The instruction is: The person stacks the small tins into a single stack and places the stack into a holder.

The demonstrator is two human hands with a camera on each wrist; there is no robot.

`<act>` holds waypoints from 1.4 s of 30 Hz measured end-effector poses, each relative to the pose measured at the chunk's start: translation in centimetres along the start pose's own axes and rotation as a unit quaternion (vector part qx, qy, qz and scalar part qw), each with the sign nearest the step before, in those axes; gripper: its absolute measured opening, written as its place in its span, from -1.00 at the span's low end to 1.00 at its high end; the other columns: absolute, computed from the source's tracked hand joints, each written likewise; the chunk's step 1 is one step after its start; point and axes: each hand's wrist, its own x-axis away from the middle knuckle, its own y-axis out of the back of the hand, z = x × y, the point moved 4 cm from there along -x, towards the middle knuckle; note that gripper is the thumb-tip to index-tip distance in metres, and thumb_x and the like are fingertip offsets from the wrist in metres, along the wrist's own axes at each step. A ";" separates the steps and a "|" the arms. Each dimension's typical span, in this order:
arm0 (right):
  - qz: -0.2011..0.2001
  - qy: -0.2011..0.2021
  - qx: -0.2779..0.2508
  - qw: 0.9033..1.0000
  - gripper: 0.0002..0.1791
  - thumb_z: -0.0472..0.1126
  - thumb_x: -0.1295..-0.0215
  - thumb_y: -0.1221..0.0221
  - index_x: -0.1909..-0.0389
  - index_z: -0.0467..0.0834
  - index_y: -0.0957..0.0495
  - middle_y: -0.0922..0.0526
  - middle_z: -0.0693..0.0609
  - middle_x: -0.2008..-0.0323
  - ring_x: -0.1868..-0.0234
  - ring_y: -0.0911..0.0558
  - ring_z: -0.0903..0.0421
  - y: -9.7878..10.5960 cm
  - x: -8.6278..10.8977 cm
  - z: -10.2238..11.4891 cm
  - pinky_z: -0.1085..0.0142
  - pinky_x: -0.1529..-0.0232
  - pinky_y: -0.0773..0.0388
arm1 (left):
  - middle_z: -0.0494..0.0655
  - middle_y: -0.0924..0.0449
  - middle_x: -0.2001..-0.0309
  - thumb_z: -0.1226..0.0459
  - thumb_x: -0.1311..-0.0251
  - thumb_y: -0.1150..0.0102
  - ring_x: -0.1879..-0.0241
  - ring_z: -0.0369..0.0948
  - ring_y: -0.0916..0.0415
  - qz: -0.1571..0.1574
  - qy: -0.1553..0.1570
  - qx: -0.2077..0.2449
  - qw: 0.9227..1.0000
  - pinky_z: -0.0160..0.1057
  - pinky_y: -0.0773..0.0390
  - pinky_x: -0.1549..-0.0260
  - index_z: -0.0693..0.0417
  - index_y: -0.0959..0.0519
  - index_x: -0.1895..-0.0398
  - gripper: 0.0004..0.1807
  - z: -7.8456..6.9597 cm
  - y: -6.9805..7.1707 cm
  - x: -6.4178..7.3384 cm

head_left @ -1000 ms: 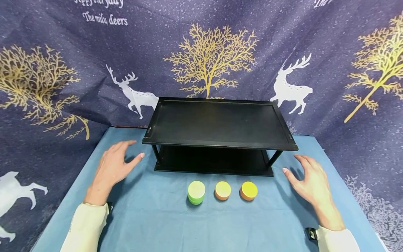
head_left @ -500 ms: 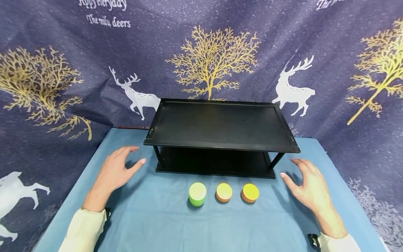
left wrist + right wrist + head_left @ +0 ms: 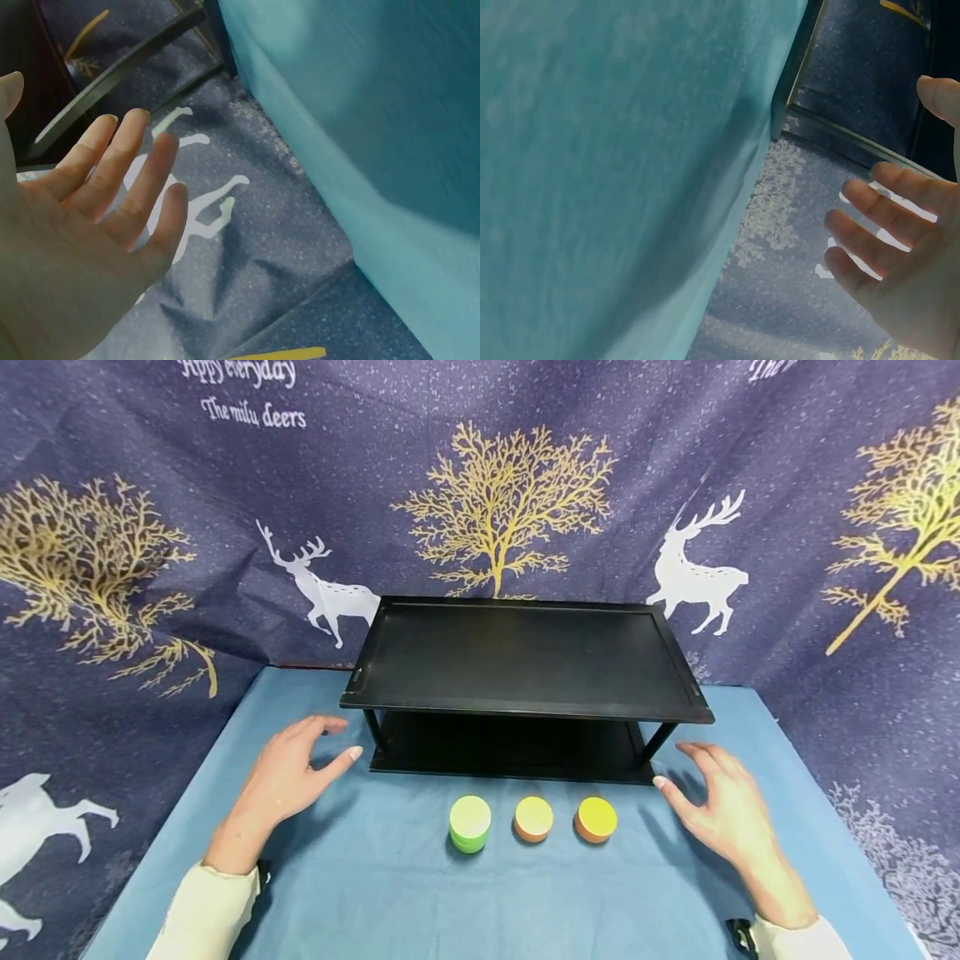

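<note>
A black two-level rack (image 3: 525, 656) stands at the back of the blue cloth. My left hand (image 3: 288, 772) hovers off its left side, fingers spread and holding nothing; the left wrist view shows the same hand (image 3: 112, 210) with its palm bare. Off the rack's right side is my right hand (image 3: 723, 806), thumb apart from the fingers; in the right wrist view this hand (image 3: 907, 240) is bare too. In front of the rack sit a green round piece (image 3: 470, 823), a small orange one with a pale yellow top (image 3: 533, 819) and an orange one with a brighter yellow top (image 3: 596, 819).
Blue cloth (image 3: 360, 893) covers the table. Behind it hangs a dark blue curtain (image 3: 525, 393) printed with white deer and golden trees. The rack has a lower shelf (image 3: 510, 747) under its top, with posts at the sides.
Both hands have moved inward, closer to the rack's sides, and slightly lower in view. The rack and the round pieces stay in place; the head view shifts slightly.
</note>
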 end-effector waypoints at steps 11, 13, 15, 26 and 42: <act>0.005 0.014 0.005 1.000 -0.35 -0.08 -0.07 -0.57 -0.17 -0.26 -0.64 -0.67 -0.23 -0.09 -0.13 -0.60 -0.30 -0.2 0.0 0.7 -0.22 -0.15 -0.43 | 0.05 -0.66 -0.21 -0.21 -0.40 -0.28 -0.19 0.11 -0.59 0.019 -0.014 0.012 1.000 0.28 -0.55 -0.14 0.10 -0.61 -0.28 -0.34 -1.0 -0.6 0.0; 0.004 0.020 0.004 1.000 -0.35 -0.09 -0.07 -0.57 -0.16 -0.27 -0.64 -0.68 -0.21 -0.08 -0.12 -0.61 -0.28 -0.3 0.0 0.9 -0.22 -0.15 -0.44 | 0.03 -0.66 -0.22 -0.22 -0.39 -0.28 -0.21 0.10 -0.58 0.025 -0.010 0.014 1.000 0.27 -0.55 -0.17 0.08 -0.61 -0.28 -0.33 -1.1 -0.7 0.0; 0.002 0.025 0.002 1.000 -0.36 -0.09 -0.06 -0.57 -0.15 -0.26 -0.65 -0.69 -0.19 -0.06 -0.11 -0.61 -0.27 -0.3 0.0 1.1 -0.20 -0.14 -0.44 | 0.01 -0.66 -0.20 -0.22 -0.39 -0.28 -0.21 0.09 -0.58 0.027 -0.010 0.016 0.999 0.27 -0.54 -0.16 0.06 -0.62 -0.28 -0.35 -1.3 -0.7 0.1; 0.000 0.035 -0.005 0.999 -0.39 -0.09 -0.06 -0.57 -0.12 -0.26 -0.67 -0.68 -0.16 -0.06 -0.10 -0.61 -0.25 -0.4 0.1 1.8 -0.23 -0.11 -0.45 | -0.10 -0.68 -0.14 -0.17 -0.38 -0.34 -0.16 0.01 -0.61 0.028 -0.038 0.040 0.998 0.20 -0.57 -0.15 0.02 -0.65 -0.24 -0.42 -2.5 -1.5 0.3; 0.008 0.041 -0.015 0.999 -0.35 -0.07 -0.03 -0.61 -0.15 -0.22 -0.67 -0.69 -0.14 -0.05 -0.13 -0.59 -0.20 -0.9 0.3 2.4 -0.22 -0.12 -0.43 | -0.25 -0.65 -0.19 -0.21 -0.36 -0.33 -0.19 -0.11 -0.60 0.070 -0.060 0.077 0.993 0.12 -0.58 -0.20 -0.13 -0.61 -0.28 -0.42 -4.0 -2.7 0.6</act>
